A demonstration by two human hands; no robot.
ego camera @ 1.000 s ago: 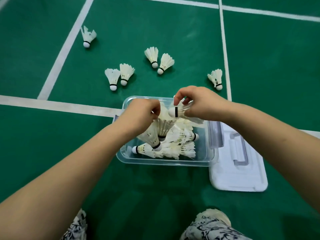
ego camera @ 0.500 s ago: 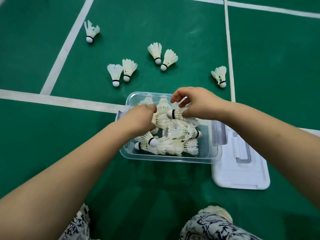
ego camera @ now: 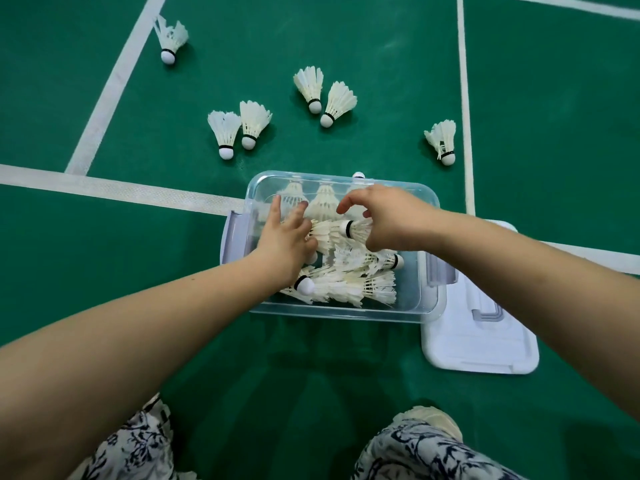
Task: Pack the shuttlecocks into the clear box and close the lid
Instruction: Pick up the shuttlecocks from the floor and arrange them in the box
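Right hand [ego camera: 391, 220] curls round the feathers of a white feathered shuttlecock [ego camera: 351, 229], cork pointing left, over the heap of shuttlecocks [ego camera: 346, 289] inside the clear rectangular plastic box [ego camera: 346, 315]. Left hand [ego camera: 287, 237], fingers straight and spread, presses the heap beside it. A pale plastic lid [ego camera: 478, 341] lies just right of the box; six loose shuttlecocks [ego camera: 225, 133] lie on the green court floor [ego camera: 381, 81] beyond.

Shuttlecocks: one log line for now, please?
right grip: holds shuttlecock over clear box | left grip: flat, inside box | lid: off, beside box
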